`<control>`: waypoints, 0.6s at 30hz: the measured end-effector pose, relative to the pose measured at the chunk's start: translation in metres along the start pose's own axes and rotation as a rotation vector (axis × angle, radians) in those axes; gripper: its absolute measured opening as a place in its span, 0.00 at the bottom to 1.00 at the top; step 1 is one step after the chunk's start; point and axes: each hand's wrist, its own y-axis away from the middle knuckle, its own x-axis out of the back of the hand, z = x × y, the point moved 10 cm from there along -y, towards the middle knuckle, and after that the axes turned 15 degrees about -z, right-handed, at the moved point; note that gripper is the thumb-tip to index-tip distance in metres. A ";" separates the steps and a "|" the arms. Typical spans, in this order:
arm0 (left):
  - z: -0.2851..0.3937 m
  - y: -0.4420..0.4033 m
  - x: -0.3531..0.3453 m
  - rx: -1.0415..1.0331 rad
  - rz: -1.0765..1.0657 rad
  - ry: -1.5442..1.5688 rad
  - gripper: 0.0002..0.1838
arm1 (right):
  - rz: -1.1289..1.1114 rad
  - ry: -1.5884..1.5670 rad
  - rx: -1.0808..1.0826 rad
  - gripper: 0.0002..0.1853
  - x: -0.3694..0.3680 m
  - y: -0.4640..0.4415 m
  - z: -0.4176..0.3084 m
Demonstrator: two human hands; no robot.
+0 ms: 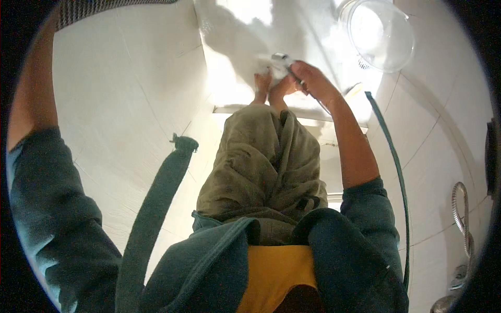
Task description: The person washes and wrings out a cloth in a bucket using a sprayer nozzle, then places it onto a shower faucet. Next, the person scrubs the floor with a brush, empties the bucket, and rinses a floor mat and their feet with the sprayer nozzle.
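My right hand (313,81) is closed around what looks like a hand-held sprayer (281,56), its shiny head pointing toward the floor. A thin hose or cord trails from it along my wrist. White blur lies below the head, just by my bare feet (262,86); I cannot make out whether it is water. Only the forearm of my left arm (34,88) shows, raised at the left edge; the left hand itself is out of the frame.
A clear plastic tub (399,49) stands at the upper right. A metal shower hose (459,208) hangs on the right tiled wall (433,151). Green belt ends (156,208) dangle from my robe-like top. Dark woven material (104,7) shows at top left. A low step edge (222,109) lies behind my feet.
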 end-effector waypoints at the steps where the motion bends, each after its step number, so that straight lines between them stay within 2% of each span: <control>1: 0.002 -0.002 0.005 -0.010 0.010 -0.017 0.15 | -0.023 0.051 0.047 0.27 -0.011 0.004 -0.014; 3: 0.002 -0.001 0.016 -0.029 0.034 -0.052 0.15 | -0.203 0.582 0.075 0.27 -0.045 0.003 -0.035; 4: -0.004 0.006 0.023 -0.034 0.043 -0.064 0.15 | -0.256 0.398 0.025 0.29 -0.072 0.008 -0.041; 5: -0.005 0.004 0.027 -0.041 0.051 -0.075 0.15 | -0.192 0.712 0.220 0.30 -0.082 0.007 -0.051; 7: -0.004 0.004 0.044 -0.064 0.081 -0.097 0.15 | -0.217 0.872 0.209 0.25 -0.105 0.000 -0.041; 8: -0.003 0.002 0.048 -0.072 0.090 -0.110 0.15 | -0.201 0.875 0.221 0.25 -0.106 0.001 -0.043; 10: 0.008 -0.022 0.050 -0.102 0.090 -0.138 0.15 | -0.177 0.937 0.433 0.20 -0.109 0.018 -0.064; 14: 0.002 -0.025 0.064 -0.134 0.133 -0.168 0.15 | -0.186 1.059 0.358 0.19 -0.130 0.005 -0.067; 18: 0.007 -0.026 0.080 -0.171 0.165 -0.206 0.15 | -0.207 1.114 0.381 0.19 -0.146 -0.007 -0.071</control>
